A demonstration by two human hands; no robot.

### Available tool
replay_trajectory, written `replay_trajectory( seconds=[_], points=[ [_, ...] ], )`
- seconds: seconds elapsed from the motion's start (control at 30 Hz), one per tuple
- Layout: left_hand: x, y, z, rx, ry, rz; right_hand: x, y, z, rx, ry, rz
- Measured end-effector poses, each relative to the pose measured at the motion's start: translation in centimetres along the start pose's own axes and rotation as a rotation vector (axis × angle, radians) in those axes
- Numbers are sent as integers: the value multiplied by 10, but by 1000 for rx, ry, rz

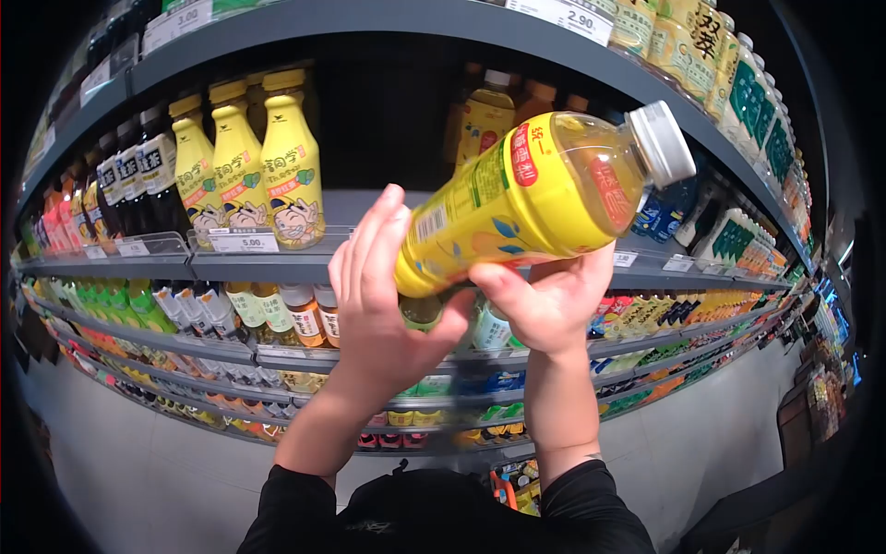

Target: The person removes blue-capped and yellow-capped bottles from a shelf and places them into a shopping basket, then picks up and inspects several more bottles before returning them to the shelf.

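Note:
A drink bottle (498,203) with a yellow label and a white cap is held up in front of the shelf, tilted so its cap points up to the right. My left hand (383,286) grips the bottle's base end, fingers along its far side. Under the middle of the bottle, my right hand (554,295) supports it, thumb pressed against the label and its other fingers partly hidden behind. A similar yellow-labelled bottle (486,115) stands back on the shelf behind, beside a dark gap.
Yellow bottles (291,162) stand left of the gap, with dark-capped bottles (157,162) farther left. A grey shelf edge (305,30) runs overhead. Lower shelves carry rows of drinks (212,309). Near my body is a container with colourful packages (526,485). Grey floor (683,443) lies below.

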State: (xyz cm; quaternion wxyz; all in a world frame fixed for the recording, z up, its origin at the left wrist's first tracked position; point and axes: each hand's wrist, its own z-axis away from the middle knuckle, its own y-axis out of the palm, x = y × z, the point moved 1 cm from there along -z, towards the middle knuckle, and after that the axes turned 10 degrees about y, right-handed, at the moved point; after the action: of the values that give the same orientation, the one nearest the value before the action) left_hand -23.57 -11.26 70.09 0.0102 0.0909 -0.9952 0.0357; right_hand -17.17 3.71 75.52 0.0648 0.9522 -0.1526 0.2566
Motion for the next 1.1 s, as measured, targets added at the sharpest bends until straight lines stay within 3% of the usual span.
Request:
replay_trajectory(
  seconds=[0.03, 0.1, 0.2, 0.3, 0.47, 0.57, 0.67, 0.77, 0.83, 0.87, 0.9, 0.97, 1.03, 1.1],
  points=[
    [-13, -2, -2, 143, -39, 50, 6, -11, 6, 17, 29, -18],
    [-27, 10, 20, 172, -160, 430, 15, -32, 19, 38, 109, -10],
    [-57, 18, 26, 335, -497, 898, 24, -54, 48, 19, 264, 30],
    [-78, 30, 45, 461, -812, 1142, 26, -70, 80, -20, 409, 107],
    [-95, 53, 89, 520, -822, 1239, 29, -91, 129, -99, 502, 338],
    [-102, 56, 95, 554, -763, 1118, 30, -99, 144, -88, 533, 259],
    [-98, 51, 89, 770, -683, 909, 36, -105, 153, -85, 525, 201],
    [-82, 42, 55, 810, -164, 678, 41, -110, 155, -168, 460, 17],
    [-52, 38, 15, 588, -144, 848, 42, -113, 157, -291, 383, 36],
    [-41, 34, -8, 470, -105, 676, 44, -116, 159, -324, 391, 42],
    [-31, 39, -23, 312, -325, 681, 45, -120, 161, -356, 402, 48],
    [0, 52, -64, 224, -461, 602, 48, -124, 160, -358, 396, 65],
    [50, 70, -92, 349, -386, 52, 46, -127, 157, -351, 375, 95],
    [92, 90, -106, 454, -577, 80, 46, -129, 161, -322, 398, 97]
  ],
)
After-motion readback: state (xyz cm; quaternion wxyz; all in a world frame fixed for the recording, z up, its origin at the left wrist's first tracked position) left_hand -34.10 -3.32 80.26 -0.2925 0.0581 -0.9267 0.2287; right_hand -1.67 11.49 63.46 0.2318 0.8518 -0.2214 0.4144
